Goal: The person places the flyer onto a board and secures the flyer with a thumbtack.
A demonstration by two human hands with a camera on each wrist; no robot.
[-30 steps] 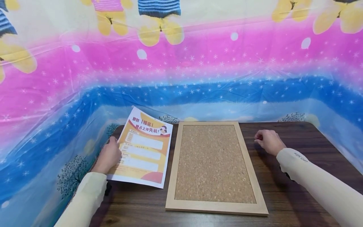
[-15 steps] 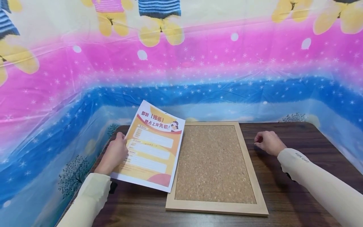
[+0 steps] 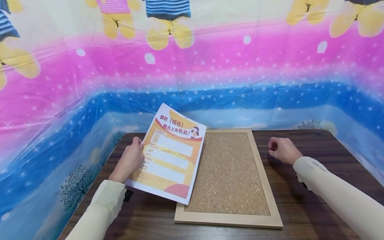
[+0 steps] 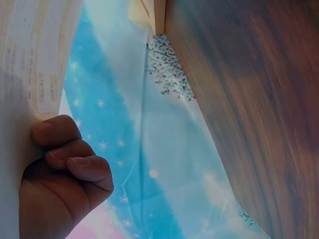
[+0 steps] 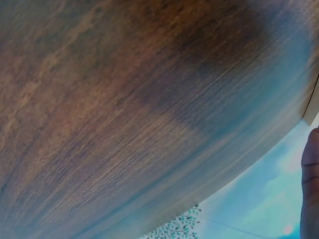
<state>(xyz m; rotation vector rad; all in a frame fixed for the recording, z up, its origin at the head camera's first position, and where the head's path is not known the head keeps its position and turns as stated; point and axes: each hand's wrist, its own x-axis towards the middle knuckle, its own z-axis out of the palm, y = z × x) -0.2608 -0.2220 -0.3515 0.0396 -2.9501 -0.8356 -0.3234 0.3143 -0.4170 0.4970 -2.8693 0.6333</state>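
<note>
In the head view my left hand [image 3: 129,161] pinches the left edge of a printed paper flyer [image 3: 169,156]. The sheet is orange and white with red lettering, tilted, and overlaps the left side of a corkboard [image 3: 231,176]. That board has a pale wood frame and lies on the table. The left wrist view shows the curled fingers [image 4: 89,167] against the back of the flyer [image 4: 35,59]. Right of the board, my right hand [image 3: 285,151] hangs over the table with loosely curled fingers and no visible object in them. Only a sliver of it [image 5: 311,184] shows in the right wrist view.
The dark wood table [image 3: 318,196] carries the corkboard near its middle. A cloth backdrop [image 3: 222,73] in pink, blue and white hangs close behind and along both sides.
My left hand has carried the flyer rightward and slightly up, from beside the corkboard to over its left part. The right hand has stayed almost in place.
</note>
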